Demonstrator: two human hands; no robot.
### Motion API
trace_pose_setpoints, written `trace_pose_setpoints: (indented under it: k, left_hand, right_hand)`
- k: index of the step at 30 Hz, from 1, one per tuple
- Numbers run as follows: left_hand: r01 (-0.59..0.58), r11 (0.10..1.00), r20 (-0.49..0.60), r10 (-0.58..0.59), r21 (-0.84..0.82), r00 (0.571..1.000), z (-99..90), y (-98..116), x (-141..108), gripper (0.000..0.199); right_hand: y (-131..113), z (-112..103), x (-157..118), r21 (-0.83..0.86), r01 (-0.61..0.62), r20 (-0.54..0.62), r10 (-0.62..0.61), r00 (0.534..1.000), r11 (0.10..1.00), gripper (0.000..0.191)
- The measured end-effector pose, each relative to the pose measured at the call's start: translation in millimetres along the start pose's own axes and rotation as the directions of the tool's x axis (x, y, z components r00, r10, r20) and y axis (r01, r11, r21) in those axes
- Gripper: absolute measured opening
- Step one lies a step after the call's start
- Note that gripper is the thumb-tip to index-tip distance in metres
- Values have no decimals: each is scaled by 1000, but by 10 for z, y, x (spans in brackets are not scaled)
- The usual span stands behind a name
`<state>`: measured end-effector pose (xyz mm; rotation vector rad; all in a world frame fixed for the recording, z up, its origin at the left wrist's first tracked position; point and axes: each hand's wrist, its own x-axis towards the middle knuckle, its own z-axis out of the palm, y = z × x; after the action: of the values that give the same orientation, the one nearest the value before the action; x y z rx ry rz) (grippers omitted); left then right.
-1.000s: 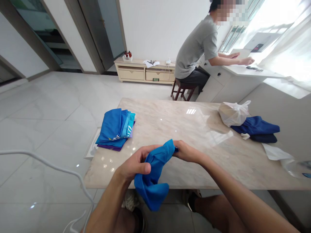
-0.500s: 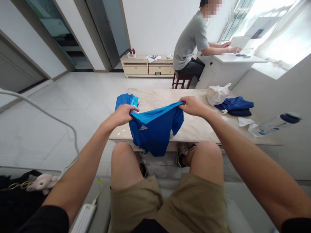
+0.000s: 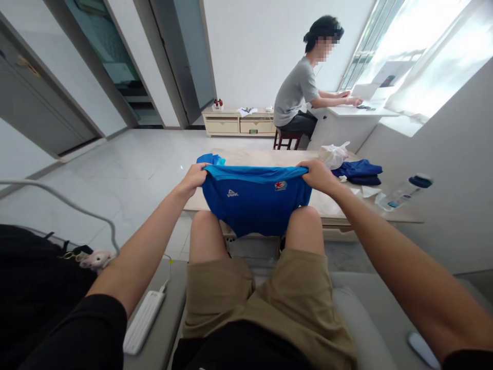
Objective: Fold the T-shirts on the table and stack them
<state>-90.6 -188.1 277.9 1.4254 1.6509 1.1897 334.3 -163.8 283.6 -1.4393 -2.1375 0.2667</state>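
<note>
A blue shirt [image 3: 256, 200] with a white logo and a small red-and-white badge hangs stretched between my hands, above my knees. My left hand [image 3: 194, 178] is closed on its upper left corner, and my right hand [image 3: 318, 176] pinches the upper right corner. The lighter blue edge runs nearly straight between them. Behind my left hand, more folded blue cloth [image 3: 210, 159] lies on the marble-patterned table [image 3: 258, 158]. The shirt's lower edge hangs beside the table's front.
On the table's right are a white plastic bag [image 3: 334, 154], dark blue clothes [image 3: 360, 170] and a clear water bottle [image 3: 404, 192]. A power strip [image 3: 144, 321] and black bag [image 3: 34, 288] lie at my left. A person [image 3: 298, 95] sits at a desk by the window.
My hands have moved apart, drawing the shirt's top edge taut and level. The badge on its right side now shows. My view has tilted up a little.
</note>
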Motion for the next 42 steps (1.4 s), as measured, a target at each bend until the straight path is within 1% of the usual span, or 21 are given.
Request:
trace_pose_setpoints:
  k: [3, 4, 5, 6, 8, 9, 11, 13, 15, 17, 19, 20, 22, 24, 26, 30, 32, 34, 36, 40, 42]
  left_hand:
    - [-240, 967, -109, 249, 90, 962, -91, 179, 70, 28]
    - [-315, 938, -90, 329, 143, 940, -94, 194, 64, 29]
    - [-366, 908, -24, 378, 204, 925, -75, 168, 41, 29]
    - [-388, 881, 85, 379, 270, 921, -38, 98, 7, 29]
    - [-359, 846, 313, 244, 394, 918, 68, -138, -62, 21]
    - [-323, 831, 334, 178, 453, 926, 115, -274, -82, 21]
    - [-240, 820, 258, 117, 519, 959, 152, -494, -71, 33]
    - [-209, 812, 178, 131, 546, 975, 85, -565, 5, 43]
    - [-231, 801, 114, 201, 552, 973, -57, -473, 116, 47]
    - [-282, 803, 26, 316, 525, 948, -206, -290, 220, 48]
    - [-330, 823, -64, 402, 463, 913, -304, -112, 280, 46]
    - [-337, 838, -92, 412, 428, 907, -328, -48, 288, 43]
    - [-318, 876, -85, 371, 361, 925, -344, 20, 267, 38]
    - [-280, 910, -10, 297, 307, 955, -356, 23, 220, 35]
    - [-230, 936, 89, 214, 267, 973, -392, -7, 183, 42]
    - [-71, 971, 178, 30, 230, 984, -444, -123, 210, 56]
    - [5, 949, 241, -85, 315, 967, -393, -223, 248, 56]
    - [54, 918, 329, -195, 393, 924, -302, -334, 263, 56]
    - [98, 928, 401, -248, 360, 882, -217, -414, 246, 58]
    - [211, 959, 445, -276, 190, 852, -174, -377, 182, 65]
    - [231, 970, 403, -244, 81, 882, -200, -288, 177, 70]
  right_hand:
    - [-61, -324, 19, -79, 3, -124, -13, 992, 997, 30]
    - [-99, -387, 8, -107, -15, -172, -4, 985, 994, 27]
    - [-132, -411, -19, -138, -41, -199, 13, 980, 990, 24]
    - [-151, -394, -62, -174, -71, -197, 36, 980, 982, 24]
    - [-125, -262, -173, -251, -122, -103, 99, 990, 960, 26]
    - [-78, -173, -227, -282, -132, -42, 125, 991, 950, 24]
    - [64, -20, -302, -309, -133, 39, 153, 988, 942, 23]
    - [214, 23, -312, -296, -135, 49, 156, 987, 946, 33]
    - [319, -61, -253, -261, -153, -26, 151, 988, 953, 34]
    - [362, -220, -151, -196, -149, -168, 117, 979, 969, 32]
    - [363, -374, -48, -109, -92, -289, 57, 956, 990, 28]
    - [358, -432, -8, -69, -58, -312, 34, 949, 996, 26]
    - [356, -502, 33, -13, -20, -282, 16, 959, 1000, 23]
    - [379, -536, 27, 17, -36, -195, 39, 980, 999, 21]
    - [432, -567, -5, 46, -65, -105, 70, 992, 997, 23]
    - [614, -605, -54, 179, -127, -103, 147, 984, 976, 21]
    - [721, -556, -68, 191, -242, 56, 236, 970, 951, 29]
    - [817, -469, -96, 126, -363, 277, 319, 906, 923, 46]
    - [888, -397, -144, 113, -430, 368, 364, 856, 896, 54]
    - [919, -410, -230, 255, -490, 330, 401, 855, 834, 58]
    - [892, -456, -230, 373, -475, 224, 420, 880, 797, 58]
